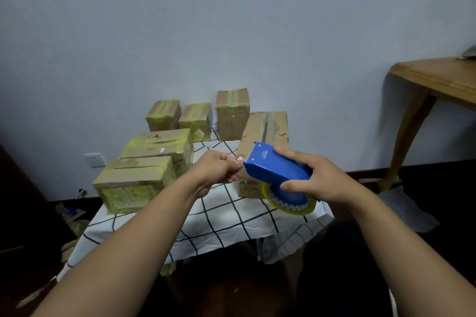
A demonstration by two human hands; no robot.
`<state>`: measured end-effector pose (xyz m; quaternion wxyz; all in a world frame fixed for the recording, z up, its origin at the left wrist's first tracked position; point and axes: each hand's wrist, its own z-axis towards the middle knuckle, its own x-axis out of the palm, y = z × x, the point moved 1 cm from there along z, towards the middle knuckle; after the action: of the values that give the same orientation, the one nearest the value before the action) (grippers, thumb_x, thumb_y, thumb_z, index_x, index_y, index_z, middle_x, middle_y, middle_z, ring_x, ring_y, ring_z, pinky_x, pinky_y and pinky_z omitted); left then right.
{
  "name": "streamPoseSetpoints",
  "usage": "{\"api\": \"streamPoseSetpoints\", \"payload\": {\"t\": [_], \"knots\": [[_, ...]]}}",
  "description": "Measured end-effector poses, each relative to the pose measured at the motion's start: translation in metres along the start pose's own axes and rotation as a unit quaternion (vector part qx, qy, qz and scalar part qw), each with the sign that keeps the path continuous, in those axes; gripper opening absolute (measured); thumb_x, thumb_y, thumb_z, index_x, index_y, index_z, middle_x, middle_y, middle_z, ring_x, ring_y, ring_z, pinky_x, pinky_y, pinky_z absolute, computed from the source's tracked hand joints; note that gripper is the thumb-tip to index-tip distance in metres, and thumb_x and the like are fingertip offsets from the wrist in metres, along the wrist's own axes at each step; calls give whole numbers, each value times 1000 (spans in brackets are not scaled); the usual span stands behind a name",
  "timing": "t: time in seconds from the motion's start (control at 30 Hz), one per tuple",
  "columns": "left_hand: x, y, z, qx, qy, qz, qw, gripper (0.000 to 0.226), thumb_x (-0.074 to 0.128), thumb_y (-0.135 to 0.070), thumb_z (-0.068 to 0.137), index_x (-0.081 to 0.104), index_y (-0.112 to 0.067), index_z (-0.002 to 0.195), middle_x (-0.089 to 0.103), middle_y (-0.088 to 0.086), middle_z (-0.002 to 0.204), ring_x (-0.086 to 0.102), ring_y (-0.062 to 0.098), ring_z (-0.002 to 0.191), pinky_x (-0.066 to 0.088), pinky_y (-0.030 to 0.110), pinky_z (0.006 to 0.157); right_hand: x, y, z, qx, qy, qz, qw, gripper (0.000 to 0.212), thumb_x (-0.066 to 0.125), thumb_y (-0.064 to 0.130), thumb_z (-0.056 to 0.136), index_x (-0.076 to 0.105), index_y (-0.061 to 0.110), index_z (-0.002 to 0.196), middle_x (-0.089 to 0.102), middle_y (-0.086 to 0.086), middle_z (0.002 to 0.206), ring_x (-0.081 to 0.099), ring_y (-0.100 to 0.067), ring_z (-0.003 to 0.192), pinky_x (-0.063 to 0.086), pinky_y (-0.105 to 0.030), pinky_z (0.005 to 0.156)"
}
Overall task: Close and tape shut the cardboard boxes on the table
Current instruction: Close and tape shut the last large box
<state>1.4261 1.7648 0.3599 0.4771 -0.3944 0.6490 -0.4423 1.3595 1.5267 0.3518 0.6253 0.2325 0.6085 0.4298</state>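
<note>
My right hand [313,177] grips a blue tape dispenser [275,171] loaded with a yellowish tape roll [291,204], held above the table's front right. My left hand [219,168] pinches the tape end at the dispenser's front edge. Directly behind the dispenser lies a long cardboard box [265,134] with a closed top and a dark strip along it. Two boxes wrapped in yellowish tape sit at the left, one at the front [134,183] and one behind it [159,148]. Three smaller taped boxes [198,118] stand along the back by the wall.
The small table wears a white cloth with a black grid [226,219]. A wooden table [438,77] stands at the right. A wall socket [95,159] is low on the left wall. Scraps lie on the dark floor at the left.
</note>
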Motion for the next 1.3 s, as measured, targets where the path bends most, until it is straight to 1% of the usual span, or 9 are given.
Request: {"api": "streamPoseSetpoints", "payload": {"t": [0.17,0.3,0.43,0.57,0.67,0.77,0.97,1.17,1.3], "knots": [[-11,10,17,0,-42,14,999,25,64,-8,94,60,-6,69,60,11,67,53,15,55,50,23,54,-28,-17,-6,11,5,-59,998,69,81,31,79,48,68,127,56,17,130,60,-4,106,51,-23,91],[1,20,20,-11,-38,-3,999,20,64,-15,95,61,-7,77,62,7,69,54,15,61,49,25,59,-38,-21,-7,0,2,-147,989,71,79,36,78,40,74,123,58,14,122,59,-7,103,51,-31,94],[11,28,23,-13,-50,-45,998,18,65,-21,94,64,-8,82,60,3,68,52,12,60,48,21,56,-41,-25,-3,-2,-9,-251,968,75,73,47,80,29,73,134,56,10,110,53,-7,96,48,-34,90],[13,29,28,-33,-63,-87,994,21,64,-22,95,64,-7,80,58,2,64,49,10,54,46,20,51,-45,-18,10,10,7,-290,957,72,70,49,81,32,66,140,54,8,105,50,-7,92,47,-33,87],[13,29,34,-49,-72,-90,992,22,64,-21,95,66,-9,76,58,0,61,48,10,54,44,21,51,-51,-6,24,12,27,-287,958,70,71,48,81,37,62,141,57,6,114,54,-12,97,49,-34,89],[11,27,39,-62,-79,-89,991,21,63,-19,94,66,-9,76,55,0,58,46,11,52,41,22,49,-56,4,37,29,51,-278,959,69,73,46,82,41,59,141,53,7,121,53,-16,102,44,-28,83],[9,27,47,-87,-79,-66,991,27,61,-19,95,61,-10,69,52,2,60,43,13,52,38,23,50,-55,18,59,42,89,-306,947,67,72,42,85,41,54,142,42,13,121,45,-14,103,35,-26,81],[7,28,55,-94,-75,-29,992,26,62,-25,96,66,-9,76,55,2,63,46,12,56,41,22,53,-54,15,68,54,107,-305,945,67,73,42,85,42,53,143,42,13,124,46,-14,104,36,-27,84],[6,29,57,-105,-77,-13,991,24,62,-25,96,68,-8,80,56,2,65,47,13,58,41,24,55,-53,9,72,53,116,-306,943,69,73,42,84,41,52,145,44,11,140,44,-13,107,35,-28,88]]}}
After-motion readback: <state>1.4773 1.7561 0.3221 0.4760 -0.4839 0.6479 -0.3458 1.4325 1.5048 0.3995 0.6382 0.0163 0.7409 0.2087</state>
